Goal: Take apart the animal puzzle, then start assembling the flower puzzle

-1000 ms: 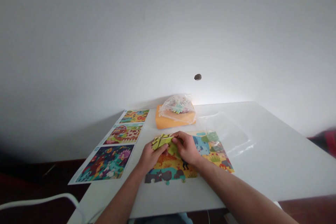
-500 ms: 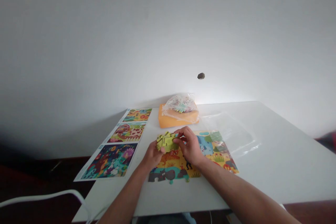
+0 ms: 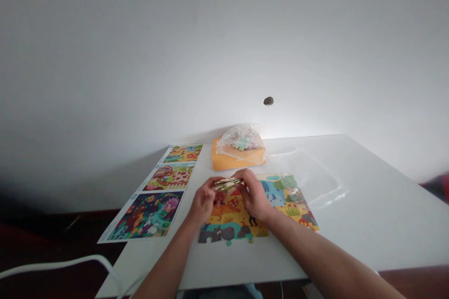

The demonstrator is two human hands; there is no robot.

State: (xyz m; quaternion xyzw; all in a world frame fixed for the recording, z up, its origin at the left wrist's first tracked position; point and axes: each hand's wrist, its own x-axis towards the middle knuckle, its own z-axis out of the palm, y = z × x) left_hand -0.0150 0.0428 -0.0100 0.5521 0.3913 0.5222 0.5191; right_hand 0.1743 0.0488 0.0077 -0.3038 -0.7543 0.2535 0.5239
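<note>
A small stack of puzzle pieces (image 3: 227, 183) is held edge-on between both hands, above the table. My left hand (image 3: 204, 200) grips its left end, and my right hand (image 3: 254, 195) has fingers closed on its right end. Under the hands lies a partly joined jigsaw puzzle (image 3: 224, 232) of colourful animals, with a hippo at its front left and a blue elephant toward the right. My right hand and forearm cover part of it. The printed faces of the held pieces cannot be made out.
A picture sheet with three scenes (image 3: 150, 212) hangs slightly over the table's left edge. At the back, an orange box (image 3: 224, 162) carries a clear bag of puzzle pieces (image 3: 242, 140). Clear plastic film (image 3: 315, 177) overlaps the puzzle's right side. A white cable (image 3: 70, 260) curves at lower left.
The puzzle pieces have tilted from showing their yellow-green faces to being seen edge-on. My left hand has shifted up slightly along their left side; my right hand stays nearly in place.
</note>
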